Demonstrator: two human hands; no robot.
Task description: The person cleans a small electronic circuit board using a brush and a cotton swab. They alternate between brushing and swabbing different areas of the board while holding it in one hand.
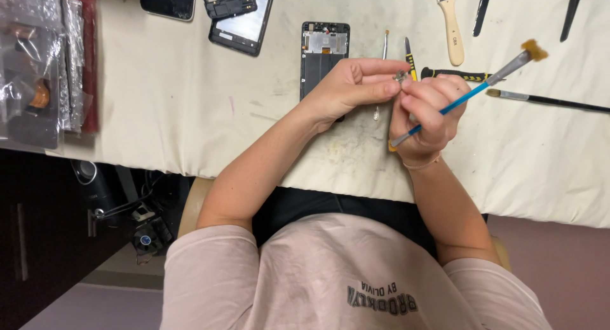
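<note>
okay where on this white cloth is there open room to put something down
The widest bare patch of the cloth lies between the plastic packets at left and the left hand. Another runs below the black-handled brush, right of the right hand. The top edge is crowded: opened phones, phone frame, wooden-handled brush, tweezers.

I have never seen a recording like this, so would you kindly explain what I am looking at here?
There is no machine here: a person works with two bare hands, and the single picture comes from a camera worn on their head, looking down.

The left hand pinches a tiny metallic part at its fingertips. The right hand meets it there and has a blue-handled brush in its grip, bristles pointing away.

They work over a table with a pale cloth. On it lie an opened phone frame, further phone parts, a wooden-handled brush, a black-handled brush and plastic bags at the left edge.
</note>
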